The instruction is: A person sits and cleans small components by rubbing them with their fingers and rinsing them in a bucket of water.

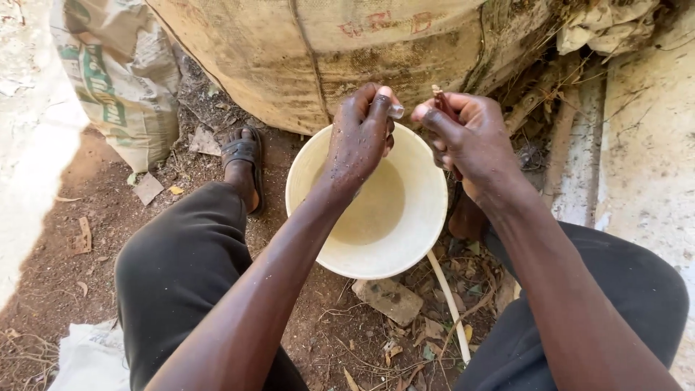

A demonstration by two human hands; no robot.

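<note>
The ground (94,217) is bare reddish dirt strewn with dry leaves and twigs. On it stand a cream bucket (405,239), a big burlap sack (289,58) behind it and a printed sack (119,80) at the left, with a sandalled foot (242,163) planted beside the bucket. A flat stone (389,298), a pale stick (449,300) and a white bag (90,358) lie nearer the camera

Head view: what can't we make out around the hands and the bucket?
- Small pale thing at the left hand fingers: too small to identify.
- Reddish-brown piece in the right hand: mostly hidden by the closed fingers.
- Bucket far rim and part of its inside: covered by both hands.
- Right foot: hidden behind bucket and right arm.
- Big sack: cut off by the top edge.
</note>
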